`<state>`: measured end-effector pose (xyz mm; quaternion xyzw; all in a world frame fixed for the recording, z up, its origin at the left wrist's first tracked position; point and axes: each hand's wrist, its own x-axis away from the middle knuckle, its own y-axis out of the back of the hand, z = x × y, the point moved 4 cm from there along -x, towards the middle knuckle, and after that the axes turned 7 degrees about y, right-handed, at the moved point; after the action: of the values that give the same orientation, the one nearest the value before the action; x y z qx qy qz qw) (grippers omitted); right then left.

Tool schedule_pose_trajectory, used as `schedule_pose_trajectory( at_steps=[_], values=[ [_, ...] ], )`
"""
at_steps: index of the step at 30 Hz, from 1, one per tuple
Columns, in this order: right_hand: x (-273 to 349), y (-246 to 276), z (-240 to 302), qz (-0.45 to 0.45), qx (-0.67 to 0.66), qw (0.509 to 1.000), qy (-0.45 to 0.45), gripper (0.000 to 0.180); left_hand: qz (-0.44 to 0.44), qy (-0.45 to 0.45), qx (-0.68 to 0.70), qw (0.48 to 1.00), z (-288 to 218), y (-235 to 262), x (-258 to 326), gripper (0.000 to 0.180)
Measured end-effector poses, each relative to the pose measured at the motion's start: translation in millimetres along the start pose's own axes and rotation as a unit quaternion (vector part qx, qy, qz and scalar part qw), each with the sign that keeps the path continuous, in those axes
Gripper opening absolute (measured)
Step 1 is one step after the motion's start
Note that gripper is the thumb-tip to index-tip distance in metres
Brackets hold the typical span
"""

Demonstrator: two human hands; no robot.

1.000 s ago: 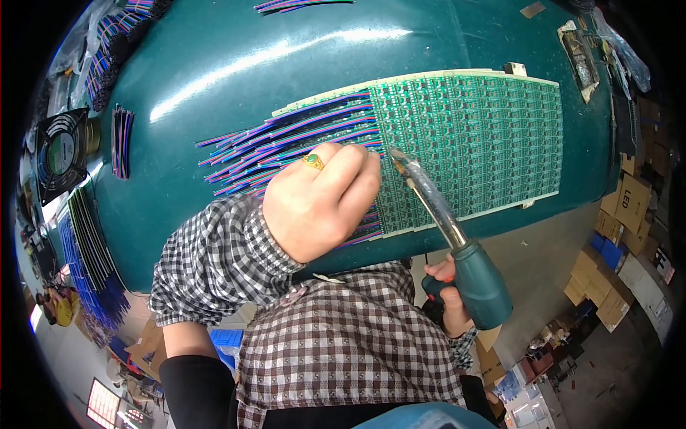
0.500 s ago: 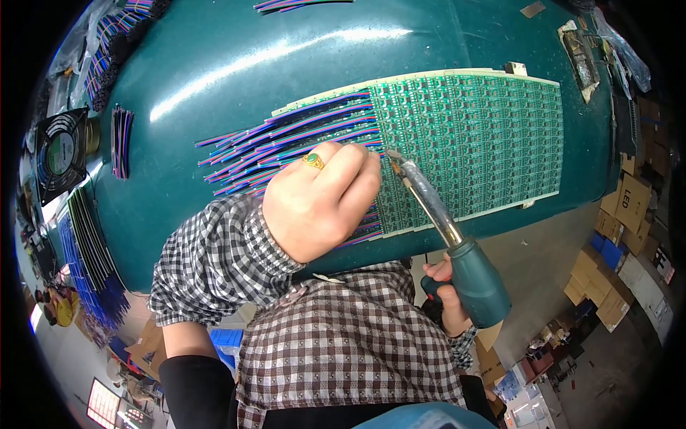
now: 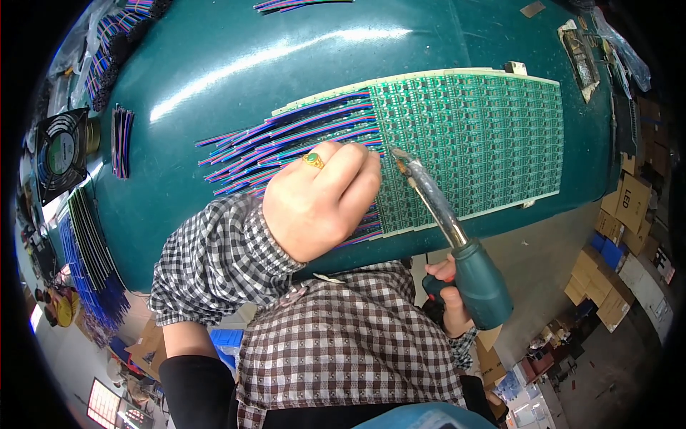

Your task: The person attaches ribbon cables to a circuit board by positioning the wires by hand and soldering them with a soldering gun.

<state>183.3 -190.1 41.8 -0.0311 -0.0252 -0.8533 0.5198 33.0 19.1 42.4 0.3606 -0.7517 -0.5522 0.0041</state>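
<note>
A green circuit board panel (image 3: 471, 143) lies on the table, with rows of coloured wires (image 3: 286, 136) reaching left from its left edge. My left hand (image 3: 321, 196), with a green-stoned ring, rests over the wires. Its fingers are closed in a pinch on a wire at the board's edge, the fingertips mostly hidden. My right hand (image 3: 451, 297) grips a soldering gun (image 3: 482, 282) with a dark green body and a red trigger. The gun's long metal barrel slants up and left, its discoloured tip just right of my left fingertips, above the board.
A black fan (image 3: 63, 154) stands at the left edge. Wire bundles lie beside it (image 3: 122, 143), below it (image 3: 89, 264) and at the far edge (image 3: 304, 5). A soiled metal tray (image 3: 580, 61) sits at the far right. Cardboard boxes (image 3: 607, 286) stand on the floor at right.
The soldering gun has shifted slightly right, its tip drawing away from my left fingertips. My left hand has stayed in place.
</note>
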Motion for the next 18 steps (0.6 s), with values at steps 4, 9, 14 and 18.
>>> schedule_pose_trajectory(
  at_steps=[4,9,14,18],
  values=[
    [-1.3,-3.5,1.5,-0.027,-0.031,0.999,-0.028,0.051,0.002,0.001,0.000,1.000,0.1,0.2,-0.1,0.028],
    [0.5,-1.8,-0.9,-0.013,-0.030,0.999,-0.043,0.050,0.001,-0.001,0.004,1.000,-0.2,0.1,-0.5,0.029],
    [2.9,-2.1,-1.9,-0.018,-0.034,0.999,-0.030,0.053,0.002,-0.002,0.007,1.000,-0.2,-0.1,-0.8,0.029],
    [3.6,0.5,-2.9,-0.013,-0.027,1.000,-0.002,0.055,-0.001,0.001,0.005,1.000,0.3,0.3,0.0,0.029]
  ],
)
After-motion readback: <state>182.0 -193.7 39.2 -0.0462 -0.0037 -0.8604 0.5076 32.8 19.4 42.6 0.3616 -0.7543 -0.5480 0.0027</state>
